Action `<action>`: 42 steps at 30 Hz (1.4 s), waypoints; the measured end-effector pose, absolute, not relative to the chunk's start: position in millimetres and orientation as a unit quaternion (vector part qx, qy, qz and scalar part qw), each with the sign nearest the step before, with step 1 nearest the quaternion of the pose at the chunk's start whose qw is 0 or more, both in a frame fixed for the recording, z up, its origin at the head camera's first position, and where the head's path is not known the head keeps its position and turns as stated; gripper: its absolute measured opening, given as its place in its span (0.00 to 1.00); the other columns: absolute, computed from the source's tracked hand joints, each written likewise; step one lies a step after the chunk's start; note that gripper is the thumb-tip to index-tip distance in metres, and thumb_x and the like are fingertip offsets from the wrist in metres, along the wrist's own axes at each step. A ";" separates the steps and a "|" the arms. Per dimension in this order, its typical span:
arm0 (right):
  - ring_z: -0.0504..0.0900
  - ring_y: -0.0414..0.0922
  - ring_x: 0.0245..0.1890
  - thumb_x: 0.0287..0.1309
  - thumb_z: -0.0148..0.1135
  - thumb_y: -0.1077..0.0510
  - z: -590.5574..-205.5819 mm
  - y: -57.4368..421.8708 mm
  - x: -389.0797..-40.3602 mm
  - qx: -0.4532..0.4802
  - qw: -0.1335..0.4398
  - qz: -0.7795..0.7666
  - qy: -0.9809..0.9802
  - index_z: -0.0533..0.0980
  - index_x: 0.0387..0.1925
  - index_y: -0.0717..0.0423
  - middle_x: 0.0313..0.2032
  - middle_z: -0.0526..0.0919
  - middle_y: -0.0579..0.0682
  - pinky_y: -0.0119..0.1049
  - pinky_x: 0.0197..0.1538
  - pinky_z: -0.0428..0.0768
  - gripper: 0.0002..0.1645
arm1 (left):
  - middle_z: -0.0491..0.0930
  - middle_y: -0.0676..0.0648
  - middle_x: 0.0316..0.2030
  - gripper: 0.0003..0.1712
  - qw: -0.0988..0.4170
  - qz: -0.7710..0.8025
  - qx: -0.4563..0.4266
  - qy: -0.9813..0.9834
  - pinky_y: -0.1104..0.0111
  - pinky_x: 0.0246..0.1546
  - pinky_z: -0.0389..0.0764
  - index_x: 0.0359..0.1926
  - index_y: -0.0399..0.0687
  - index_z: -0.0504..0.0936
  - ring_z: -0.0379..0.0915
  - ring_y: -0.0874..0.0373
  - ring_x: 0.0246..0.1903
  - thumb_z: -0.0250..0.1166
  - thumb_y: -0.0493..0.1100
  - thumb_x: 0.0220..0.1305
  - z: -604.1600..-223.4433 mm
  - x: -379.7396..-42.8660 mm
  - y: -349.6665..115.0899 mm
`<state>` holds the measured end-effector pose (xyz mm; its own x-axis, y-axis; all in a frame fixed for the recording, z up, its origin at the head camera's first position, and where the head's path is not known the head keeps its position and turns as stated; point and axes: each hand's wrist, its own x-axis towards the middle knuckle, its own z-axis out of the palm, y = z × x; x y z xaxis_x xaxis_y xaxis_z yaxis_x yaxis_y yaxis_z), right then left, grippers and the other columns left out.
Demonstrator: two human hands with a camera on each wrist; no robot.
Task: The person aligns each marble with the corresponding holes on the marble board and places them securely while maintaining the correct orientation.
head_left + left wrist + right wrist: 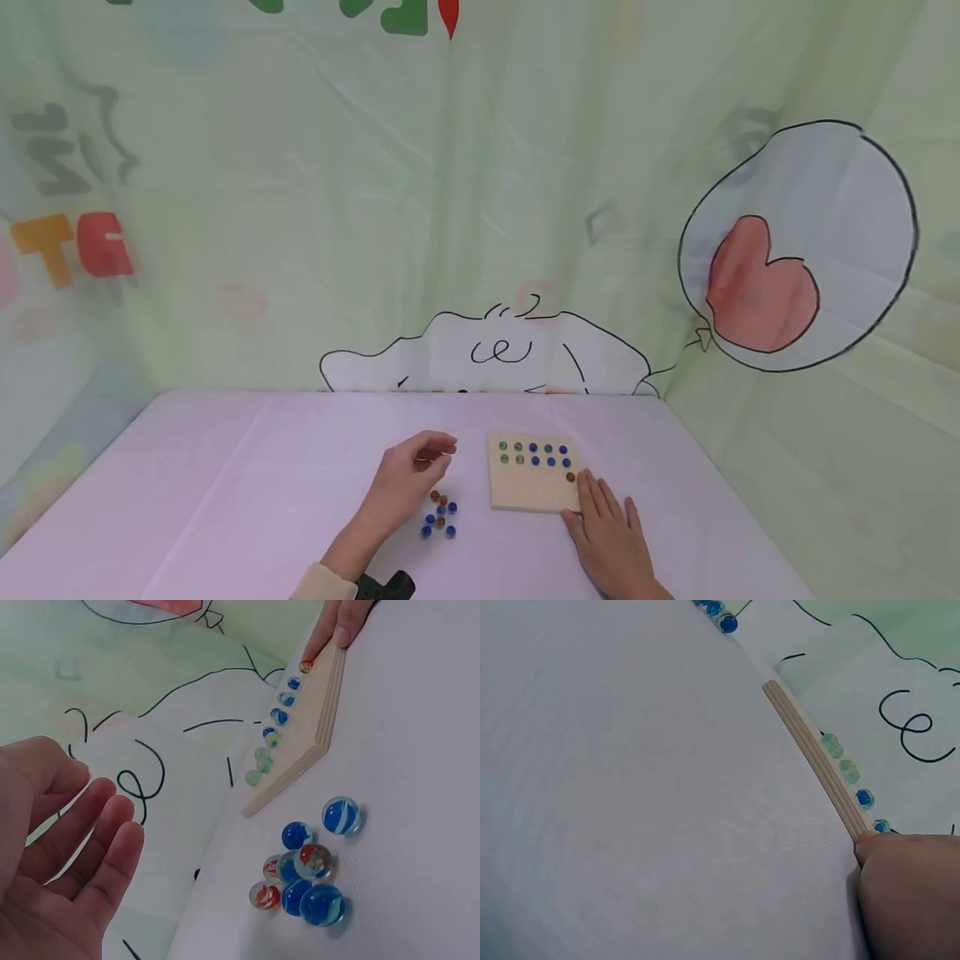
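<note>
My left hand point(408, 471) hovers beside the loose marbles, its fingers loosely bent. In the left wrist view that hand point(71, 855) shows nothing between thumb and fingers. Below it a cluster of blue and red-brown glass marbles point(440, 510) lies on the table. A pale wooden board point(525, 493) carries two rows of marbles, green ones point(504, 458) at left and blue ones point(551, 461) at right. One red-brown marble point(571, 477) sits at the right end of a third row. My right hand point(611, 537) rests against the board's near right corner, fingers extended along its side.
A pale lilac cloth covers the table point(247, 483). Behind it hangs a printed curtain point(375, 208) with a balloon drawing point(862, 250) at the right. A dark device point(386, 586) is strapped to the left wrist.
</note>
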<state>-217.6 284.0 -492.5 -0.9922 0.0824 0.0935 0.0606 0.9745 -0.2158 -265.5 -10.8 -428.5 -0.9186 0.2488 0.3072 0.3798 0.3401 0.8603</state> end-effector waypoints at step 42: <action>0.48 0.65 0.75 0.73 0.45 0.43 -489.0 284.3 -217.1 -0.029 0.043 0.106 -0.993 0.47 0.76 0.65 0.76 0.51 0.63 0.70 0.71 0.39 0.42 | 0.84 0.49 0.40 0.15 -0.021 -0.471 -0.198 -0.859 0.71 0.40 0.80 0.46 0.44 0.83 0.77 0.61 0.39 0.63 0.28 0.58 -463.3 -273.5 -25.9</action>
